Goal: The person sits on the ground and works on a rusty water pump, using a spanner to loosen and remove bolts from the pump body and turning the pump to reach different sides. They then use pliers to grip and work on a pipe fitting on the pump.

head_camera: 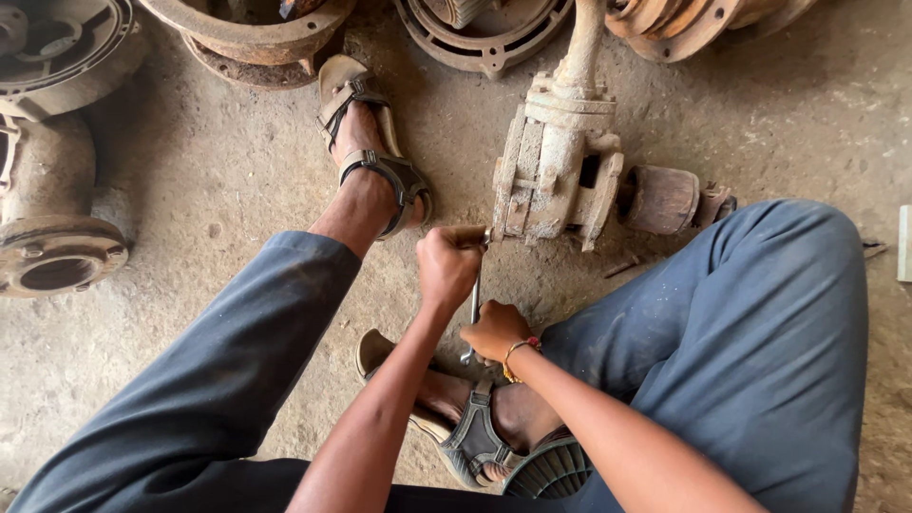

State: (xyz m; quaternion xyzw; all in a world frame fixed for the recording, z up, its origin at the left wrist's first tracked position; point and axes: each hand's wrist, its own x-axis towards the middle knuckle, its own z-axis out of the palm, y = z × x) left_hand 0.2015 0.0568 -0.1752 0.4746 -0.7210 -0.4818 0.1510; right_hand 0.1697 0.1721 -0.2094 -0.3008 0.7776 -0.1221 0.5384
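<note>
Sandals (472,439) sit on both your feet, the nearer one tucked under your blue trouser leg (750,351). Just above it, your right hand (495,331) is closed around the lower end of a metal spanner (473,309), a beaded band at the wrist. Your left hand (448,263) is fisted over the spanner's upper end, right against the flange of a rusty, pale-crusted gate valve (556,171) lying on the concrete floor (237,180). Farther off, rusted pump casings (57,142) line the floor's edge.
</note>
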